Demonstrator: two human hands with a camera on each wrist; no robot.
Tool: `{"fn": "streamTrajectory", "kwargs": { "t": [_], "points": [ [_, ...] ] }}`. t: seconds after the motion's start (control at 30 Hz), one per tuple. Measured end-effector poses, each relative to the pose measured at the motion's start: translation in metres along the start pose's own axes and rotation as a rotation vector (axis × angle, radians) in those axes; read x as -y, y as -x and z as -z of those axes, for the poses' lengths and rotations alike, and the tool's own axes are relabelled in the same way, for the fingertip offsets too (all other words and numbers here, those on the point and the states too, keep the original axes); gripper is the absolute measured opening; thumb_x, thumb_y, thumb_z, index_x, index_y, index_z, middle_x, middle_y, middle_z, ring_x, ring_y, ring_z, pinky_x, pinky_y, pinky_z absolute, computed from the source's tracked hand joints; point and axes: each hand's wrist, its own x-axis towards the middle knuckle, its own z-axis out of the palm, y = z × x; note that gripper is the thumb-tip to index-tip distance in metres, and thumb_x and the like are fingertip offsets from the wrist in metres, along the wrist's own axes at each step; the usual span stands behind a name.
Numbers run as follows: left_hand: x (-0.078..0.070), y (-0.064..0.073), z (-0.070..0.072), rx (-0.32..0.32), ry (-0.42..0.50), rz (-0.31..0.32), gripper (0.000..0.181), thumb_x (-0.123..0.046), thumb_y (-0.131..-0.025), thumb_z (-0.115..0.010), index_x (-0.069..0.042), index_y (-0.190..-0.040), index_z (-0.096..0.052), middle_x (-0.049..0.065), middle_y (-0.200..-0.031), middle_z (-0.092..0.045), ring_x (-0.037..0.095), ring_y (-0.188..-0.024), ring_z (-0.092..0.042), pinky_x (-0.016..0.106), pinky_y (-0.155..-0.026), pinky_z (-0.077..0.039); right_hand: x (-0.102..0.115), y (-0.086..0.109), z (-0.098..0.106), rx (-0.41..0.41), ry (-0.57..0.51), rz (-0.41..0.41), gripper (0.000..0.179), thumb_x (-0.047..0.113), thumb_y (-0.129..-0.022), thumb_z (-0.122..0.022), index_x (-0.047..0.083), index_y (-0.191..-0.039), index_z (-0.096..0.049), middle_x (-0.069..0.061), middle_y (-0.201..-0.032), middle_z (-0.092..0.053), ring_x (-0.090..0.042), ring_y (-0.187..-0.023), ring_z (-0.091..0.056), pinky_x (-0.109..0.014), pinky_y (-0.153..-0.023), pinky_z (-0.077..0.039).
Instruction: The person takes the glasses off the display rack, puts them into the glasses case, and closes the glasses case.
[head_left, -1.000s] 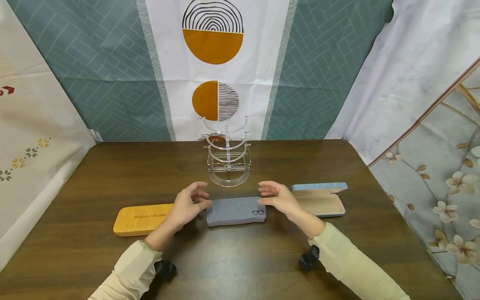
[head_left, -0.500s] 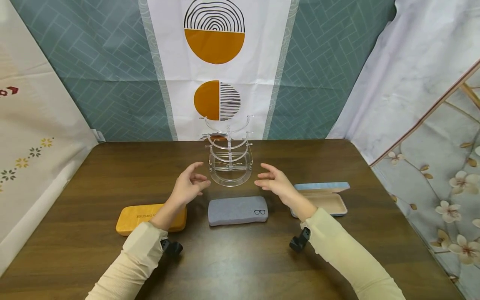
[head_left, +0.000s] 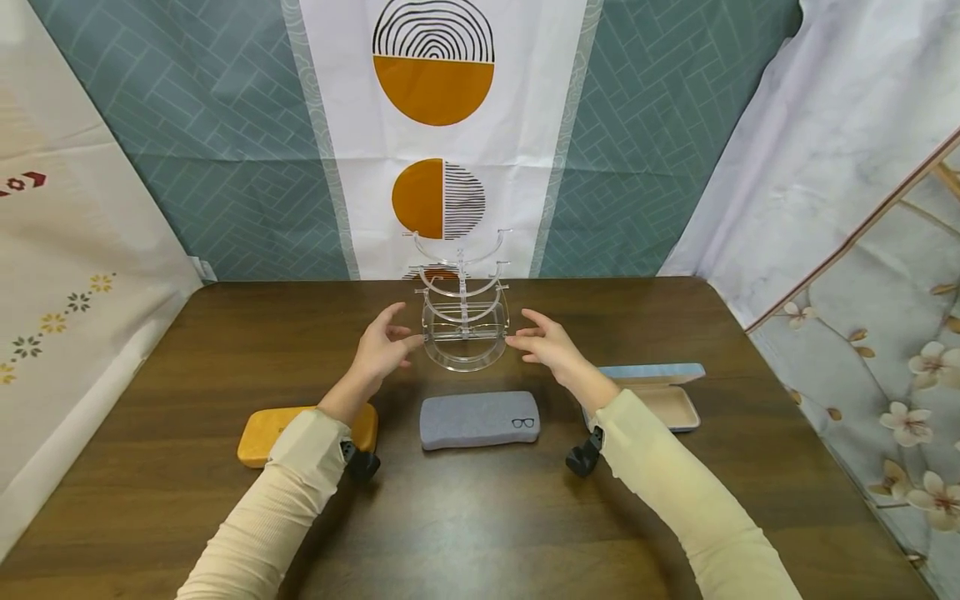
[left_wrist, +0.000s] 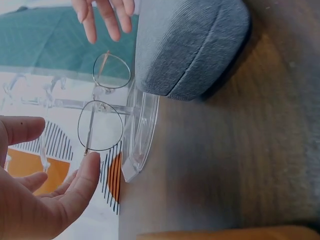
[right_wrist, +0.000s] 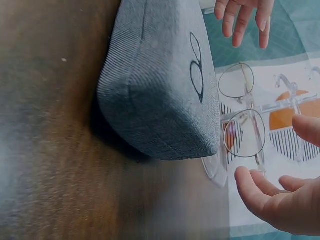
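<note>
A pair of thin wire-rimmed eyeglasses (left_wrist: 101,103) rests on the lowest tier of a clear tiered display stand (head_left: 463,312). My left hand (head_left: 379,347) is at the left end of the glasses, thumb tip close to the hinge, fingers loosely spread. Across from it, my right hand (head_left: 551,343) has its thumb right at the other end, with its fingers relaxed. Neither hand grips anything. On the table in front of the stand lies a closed grey glasses case (head_left: 480,420), with a small glasses print (right_wrist: 196,67) on its lid.
A yellow glasses case (head_left: 258,435) sits under my left forearm, partly hidden by the sleeve. To the right, a light-blue case (head_left: 678,407) stands with its lid raised, partly behind my right wrist. Patterned curtains (head_left: 247,142) hang behind the brown table (head_left: 480,517).
Both hands have moved away from the grey case, forward to the two sides of the stand, and drawn in close to the eyeglasses. The grey case stays on the table.
</note>
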Motion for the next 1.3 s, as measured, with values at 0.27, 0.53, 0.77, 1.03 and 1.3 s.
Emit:
{"fn": "streamTrajectory", "kwargs": {
  "t": [0.27,0.53,0.77,1.03,1.3],
  "points": [
    [-0.001,-0.012,-0.002,-0.018,0.074,0.046,0.067,-0.010,-0.088,-0.059,-0.014,-0.144,-0.023,0.024,-0.122,-0.046,0.041,-0.102,-0.053,0.045,-0.075,-0.051,0.003,-0.013,-0.002,-0.020,-0.008,-0.027,0.069,0.013,-0.088,-0.060,0.011,-0.145,-0.020,-0.019,-0.124,-0.047,-0.035,-0.117,-0.045,-0.043,-0.094,-0.041],
    [0.003,-0.027,-0.005,-0.027,0.160,0.114,0.067,-0.007,-0.088,-0.057,-0.014,-0.145,-0.022,0.025,-0.120,-0.052,0.040,-0.105,-0.053,0.046,-0.080,-0.049,0.006,-0.024,-0.003,-0.027,-0.020,-0.063,0.065,0.013,-0.090,-0.057,0.012,-0.145,-0.021,-0.019,-0.130,-0.047,-0.036,-0.117,-0.046,-0.042,-0.093,-0.042],
    [0.001,-0.039,-0.010,-0.039,0.186,0.138,0.062,-0.006,-0.089,-0.055,-0.011,-0.144,-0.026,0.024,-0.121,-0.052,0.040,-0.103,-0.055,0.040,-0.074,-0.052,0.009,-0.034,-0.003,-0.036,-0.030,-0.066,0.058,0.011,-0.093,-0.051,0.009,-0.144,-0.024,-0.024,-0.127,-0.049,-0.037,-0.110,-0.052,-0.041,-0.089,-0.045],
    [0.006,-0.043,-0.014,-0.062,0.206,0.163,0.056,-0.002,-0.089,-0.053,-0.010,-0.141,-0.034,0.028,-0.110,-0.057,0.025,-0.079,-0.063,0.033,-0.066,-0.054,0.005,-0.037,-0.010,-0.072,-0.033,-0.082,0.050,0.009,-0.093,-0.050,0.008,-0.141,-0.033,-0.028,-0.114,-0.055,-0.025,-0.082,-0.064,-0.030,-0.073,-0.052],
    [0.011,-0.045,-0.016,-0.101,0.224,0.154,0.047,0.002,-0.088,-0.053,-0.005,-0.134,-0.044,0.028,-0.106,-0.060,0.022,-0.071,-0.063,0.028,-0.061,-0.054,0.003,-0.039,-0.012,-0.111,0.009,-0.056,0.046,0.006,-0.092,-0.050,0.006,-0.137,-0.040,-0.026,-0.111,-0.058,-0.022,-0.077,-0.065,-0.035,-0.076,-0.052]
  ]
}}
